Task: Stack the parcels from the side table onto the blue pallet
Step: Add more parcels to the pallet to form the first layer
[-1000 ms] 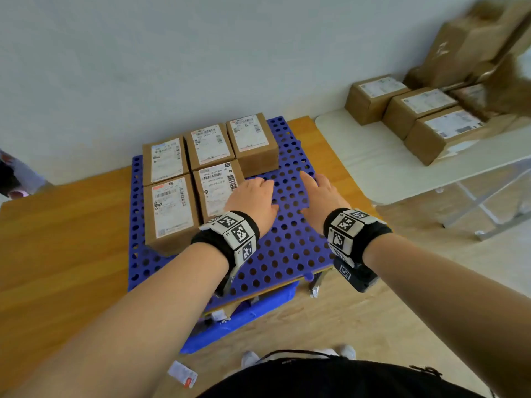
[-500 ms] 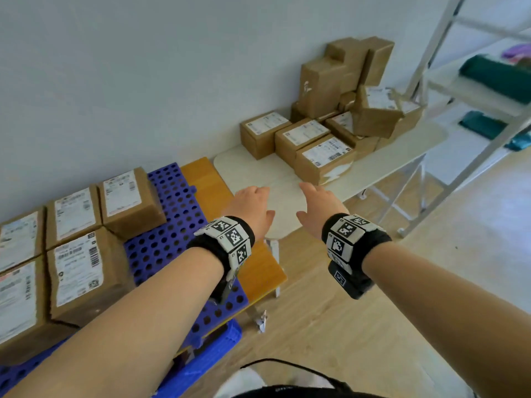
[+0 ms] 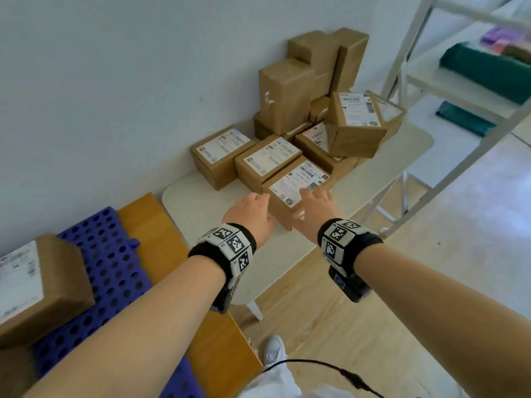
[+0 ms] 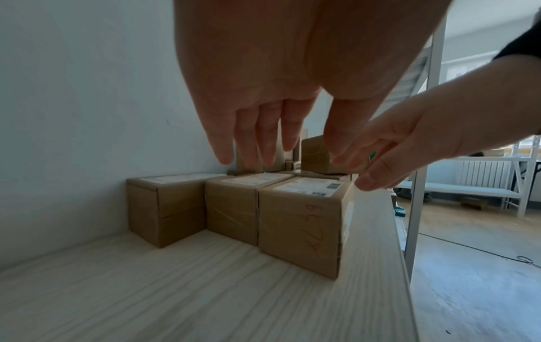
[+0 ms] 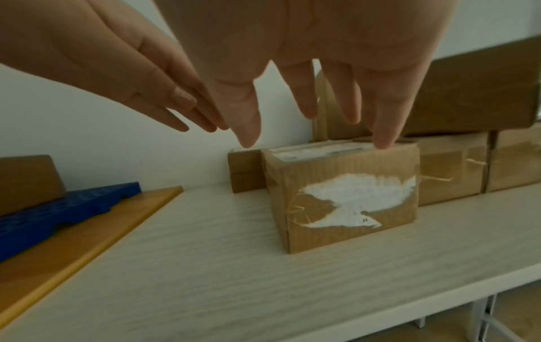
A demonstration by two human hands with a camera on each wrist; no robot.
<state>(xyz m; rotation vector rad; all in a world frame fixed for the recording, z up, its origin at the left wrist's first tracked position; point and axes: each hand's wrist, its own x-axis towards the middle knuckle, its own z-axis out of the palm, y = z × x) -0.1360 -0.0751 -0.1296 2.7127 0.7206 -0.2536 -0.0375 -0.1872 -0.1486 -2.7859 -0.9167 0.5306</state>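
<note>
Several brown parcels with white labels stand on the white side table [image 3: 201, 214]. The nearest parcel [image 3: 296, 186] sits at the front of the row. Both hands reach over it with straight fingers and hold nothing. My left hand [image 3: 253, 214] is at its left side, my right hand [image 3: 314, 205] over its label and right edge. From the left wrist the left hand [image 4: 278, 150] hovers above the parcel [image 4: 298, 226]. From the right wrist the right hand [image 5: 316, 129] hangs just above the same parcel [image 5: 345, 199]; I cannot tell whether it touches. The blue pallet [image 3: 112, 254], at the left, carries a parcel [image 3: 37, 282].
More parcels [image 3: 353, 124] are piled against the wall at the back of the side table. A white metal rack [image 3: 459, 90] with folded green cloth stands to the right. The pallet lies on an orange wooden table [image 3: 149, 222]. A black cable [image 3: 330, 369] trails over the wooden floor.
The view has swung right from the pallet to the side table. Both hands left the pallet and moved right and forward, and now hover at the nearest parcel.
</note>
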